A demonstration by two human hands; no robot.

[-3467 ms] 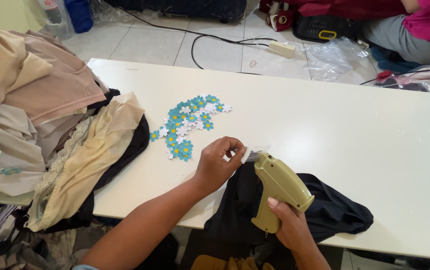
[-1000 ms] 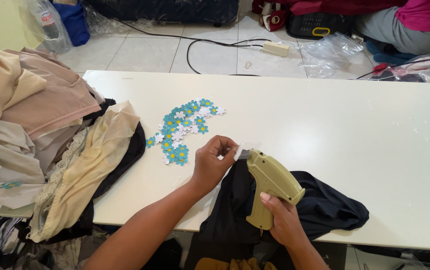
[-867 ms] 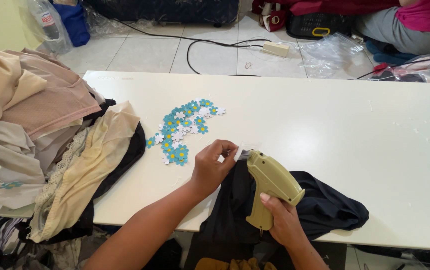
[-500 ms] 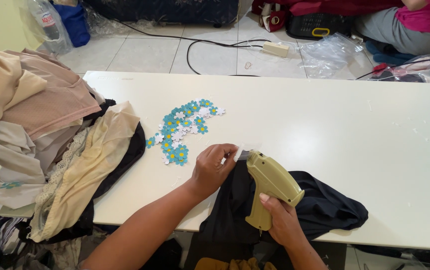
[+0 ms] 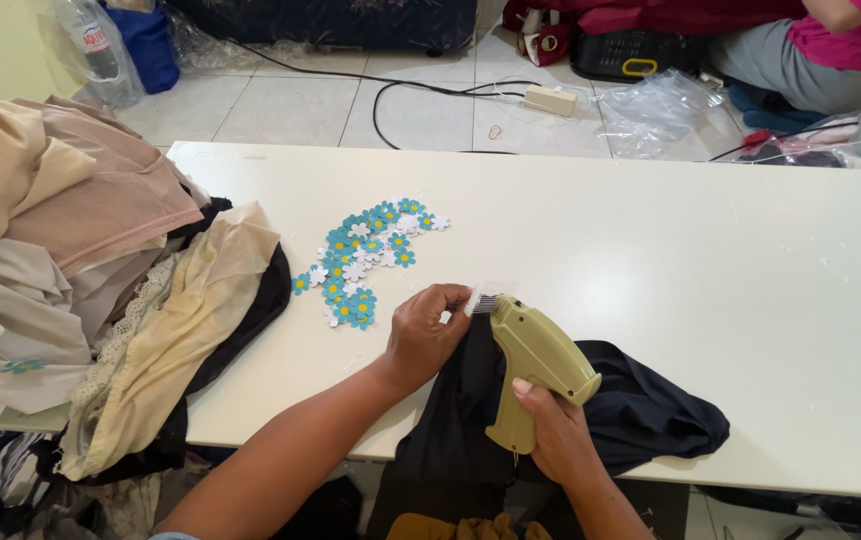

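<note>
So we've got the tan tagging gun in our right hand, fist wrapped tight round its handle near the front edge of the surface. The nose points up-left into our left hand, whose fingers are pinched together on a little white tag and the edge of the dark navy garment. That garment lies bunched along the front edge, part of it hanging off toward our lap.

Our take on doing this bit well: keep the fabric flat and taut right at the needle, keep fingertips to the side of the tip and not in front of it, and hold the gun square to the cloth so it doesn't snag. The needle itself is hidden behind the left hand, so we can't tell if it's through yet.

Material-wise, the gun is hard matte plastic, chunky pistol shape, with a comb of pale fasteners sitting on top. The navy cloth looks thin, soft and slippery, so it'll want to slide around.

Just beyond the left hand, toward the middle left, there's a scatter of flat flower-shaped tags, teal and white with yellow centres, overlapping loosely. At the left edge sits a heap of beige, cream and dusty pink garments, some with lace trim. Off the far side another person in a pink top sits on the floor.
</note>
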